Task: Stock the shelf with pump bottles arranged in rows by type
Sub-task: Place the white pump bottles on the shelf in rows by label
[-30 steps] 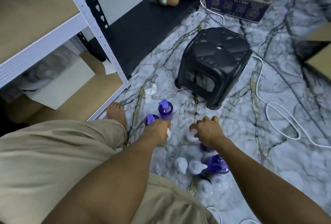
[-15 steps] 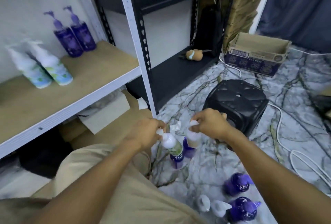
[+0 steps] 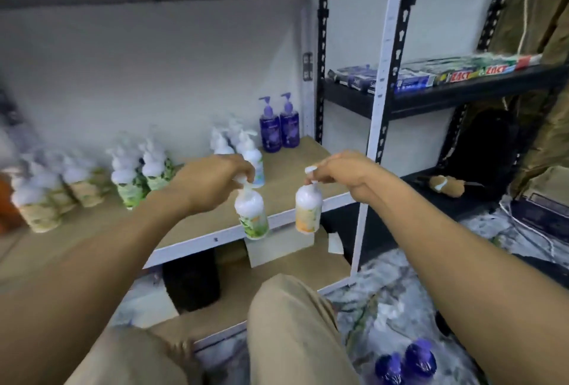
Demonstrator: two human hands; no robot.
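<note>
Left hand gripping green bottle by its pump, right hand gripping orange bottle likewise, both hanging before the shelf, purple bottles at back

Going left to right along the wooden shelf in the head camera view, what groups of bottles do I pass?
white pump bottles with tan labels → white pump bottles with green leafy labels → white pump bottles with pale blue labels → two dark purple pump bottles
</note>
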